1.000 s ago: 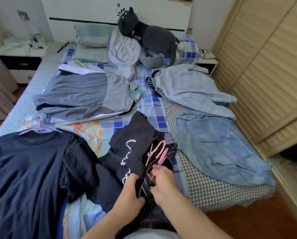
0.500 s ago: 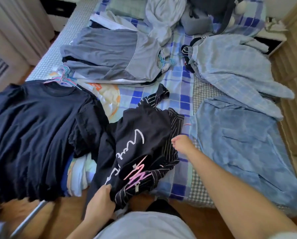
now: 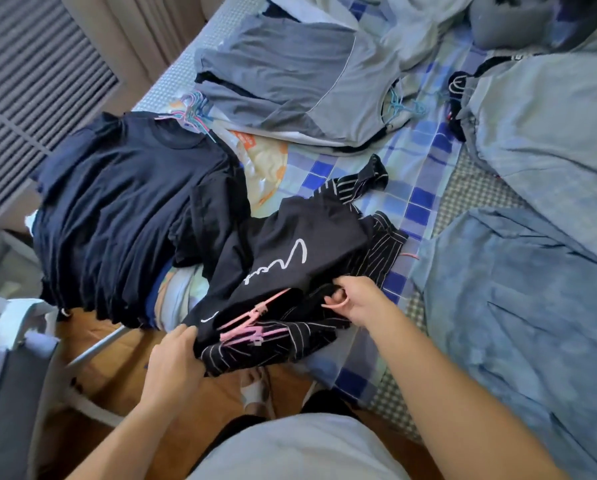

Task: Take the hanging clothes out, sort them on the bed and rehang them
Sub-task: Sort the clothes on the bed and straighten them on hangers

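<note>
At the bed's (image 3: pixel 425 174) left near corner lies a stack of navy T-shirts (image 3: pixel 117 216), hems hanging over the near edge, with a bunch of pastel hangers (image 3: pixel 191 114) at the collars. Behind it, toward the far left side of the bed, a grey shirt (image 3: pixel 290 74) lies flat with a blue hanger (image 3: pixel 399 105) at its neck. In the middle of the near edge sits a crumpled pile: a black T-shirt with white script (image 3: pixel 290 251) over a black pinstriped garment (image 3: pixel 369 244), partly spilling off the edge. The left hand (image 3: pixel 176 362) grips the pile's near edge, fingers curled over the dark cloth. Pink hangers (image 3: pixel 252 323) lie tangled on the pile between the two hands. The right hand (image 3: pixel 356 303) has its fingers curled round a pink hanger hook (image 3: pixel 338 304) on the pile's right part. Further right, a pale blue checked shirt (image 3: pixel 546 133) lies along the far right side of the bed, and a blue denim shirt (image 3: pixel 518 306) covers the near right corner.
</note>
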The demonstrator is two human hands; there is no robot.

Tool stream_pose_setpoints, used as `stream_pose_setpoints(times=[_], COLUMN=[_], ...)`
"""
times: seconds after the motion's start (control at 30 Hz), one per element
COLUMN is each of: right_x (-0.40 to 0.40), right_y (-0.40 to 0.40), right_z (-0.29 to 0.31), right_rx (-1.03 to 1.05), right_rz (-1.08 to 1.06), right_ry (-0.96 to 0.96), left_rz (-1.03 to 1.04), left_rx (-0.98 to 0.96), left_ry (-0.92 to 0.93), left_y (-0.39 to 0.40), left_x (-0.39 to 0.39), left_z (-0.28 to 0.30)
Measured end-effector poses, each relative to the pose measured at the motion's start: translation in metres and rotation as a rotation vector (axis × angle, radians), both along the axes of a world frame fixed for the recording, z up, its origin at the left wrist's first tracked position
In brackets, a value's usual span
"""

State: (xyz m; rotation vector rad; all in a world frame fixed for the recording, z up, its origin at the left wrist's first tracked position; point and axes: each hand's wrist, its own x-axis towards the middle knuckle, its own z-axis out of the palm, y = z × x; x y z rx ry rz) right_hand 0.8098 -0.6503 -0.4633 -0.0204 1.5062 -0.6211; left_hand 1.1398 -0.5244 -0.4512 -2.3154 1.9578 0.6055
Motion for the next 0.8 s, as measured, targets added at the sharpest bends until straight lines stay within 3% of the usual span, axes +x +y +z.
stream_pose_setpoints(times=[0.1,0.2,0.3,0.43,0.57,0.63,0.8], right_x=[-0.032,-0.049,-0.041,-0.027,-0.04,-0.049,-0.09], right_y=[-0.008,-0.005,-0.012,-0.046,-0.066,-0.063,-0.035], right_z=[0.049,0.102,0.17,0.294,0.435,0.49,0.583], right_rx=[-0.086,-0.197,-0.434,-0.771,-1.218,-1.388,-1.483], right_rz=[-0.028,-0.306,-0.537,-0.608,-0.674,-0.719,-0.803], right_ry=[0.03,-0.097,-0.26,-0.306,-0.221,-0.07,0.369], left_rz=[0.057,-0.03,-0.205,-0.301,-0.287,-0.277,-0.34], left_rx=[-0.074,-0.1,-0.107,-0.282,-0.427,-0.459,-0.257], left_ry=[0.043,0.067,0.075,0.144,0.156,0.132,0.136], left_y=[-0.016,-0.023,-0.023,-0.048,-0.097,-0.124,-0.2], left_x=[-0.005,-0.01,-0.019,-0.028,-0.021,-0.019,-0.028], left_z=[0.016,0.03,0.044,0.09,0.155,0.192,0.269])
